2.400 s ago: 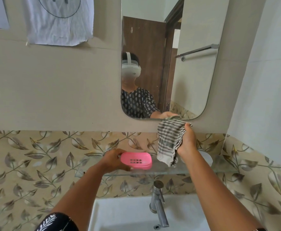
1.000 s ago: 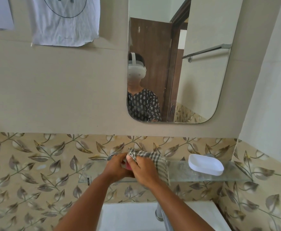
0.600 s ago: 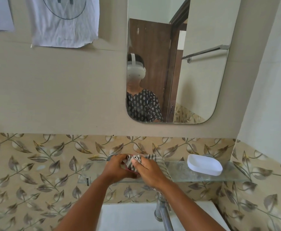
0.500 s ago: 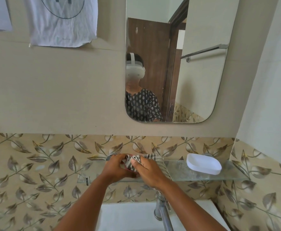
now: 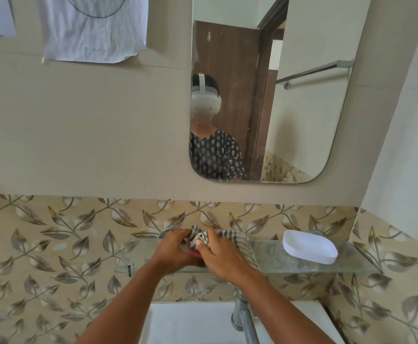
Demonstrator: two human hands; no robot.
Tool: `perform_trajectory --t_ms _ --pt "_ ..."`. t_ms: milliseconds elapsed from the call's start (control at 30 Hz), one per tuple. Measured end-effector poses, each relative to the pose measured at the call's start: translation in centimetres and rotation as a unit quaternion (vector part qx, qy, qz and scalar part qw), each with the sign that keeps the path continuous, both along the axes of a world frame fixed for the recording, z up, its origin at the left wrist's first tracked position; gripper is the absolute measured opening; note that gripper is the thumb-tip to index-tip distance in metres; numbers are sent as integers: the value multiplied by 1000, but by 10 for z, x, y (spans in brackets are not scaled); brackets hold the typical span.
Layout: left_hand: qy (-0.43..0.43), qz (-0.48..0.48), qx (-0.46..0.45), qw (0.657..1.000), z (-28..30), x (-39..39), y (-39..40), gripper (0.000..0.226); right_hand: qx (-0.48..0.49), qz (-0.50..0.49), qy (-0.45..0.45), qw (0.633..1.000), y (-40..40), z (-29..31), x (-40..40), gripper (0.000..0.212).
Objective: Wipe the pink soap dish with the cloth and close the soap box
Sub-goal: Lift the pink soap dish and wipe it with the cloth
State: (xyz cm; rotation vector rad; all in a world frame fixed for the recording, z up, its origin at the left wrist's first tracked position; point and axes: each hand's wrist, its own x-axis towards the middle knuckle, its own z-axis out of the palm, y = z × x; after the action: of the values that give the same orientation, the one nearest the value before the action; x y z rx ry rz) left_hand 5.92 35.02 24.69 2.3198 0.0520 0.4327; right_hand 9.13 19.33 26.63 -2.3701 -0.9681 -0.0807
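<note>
On the glass shelf (image 5: 302, 265), 6 o'clock of the mirror (image 5: 302, 108): both hands meet over the dish
Pink soap dish (image 5: 194, 252): on the shelf, almost wholly hidden; only a pink sliver shows between the hands
Left hand (image 5: 172, 253): clasped round the dish's 9 o'clock end, steadying it
Right hand (image 5: 221, 256): clenched on the striped cloth (image 5: 237, 240), thumb pressing a bunched fold down onto the dish
White lid (image 5: 309, 247): at 3 o'clock on the shelf, well apart from the hands, untouched
Step in hand (judgement): wiping; closing not yet begun
Doing it well (judgement): keep the left hand braced so the dish cannot skate on glass; work the fold into the corners and drain slots
Versus 2.4 s earlier: the cloth then hung raised at 12 o'clock of the shelf and the dish lay exposed; now the cloth covers it
</note>
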Motion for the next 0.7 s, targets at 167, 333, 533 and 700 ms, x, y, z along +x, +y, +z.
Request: perform_trajectory --t_ms 167,333,533,700 --pt "2 6 14 1000 -1 2 1 42 6 -14 25 1000 2 -1 3 30" --pt "9 24 26 999 -8 7 5 53 8 32 125 992 0 5 9 29" --pt "14 32 29 999 -7 6 4 58 -6 80 92 992 -8 9 8 34" --pt "5 19 11 1000 -8 6 4 69 -11 85 56 995 -13 8 10 41"
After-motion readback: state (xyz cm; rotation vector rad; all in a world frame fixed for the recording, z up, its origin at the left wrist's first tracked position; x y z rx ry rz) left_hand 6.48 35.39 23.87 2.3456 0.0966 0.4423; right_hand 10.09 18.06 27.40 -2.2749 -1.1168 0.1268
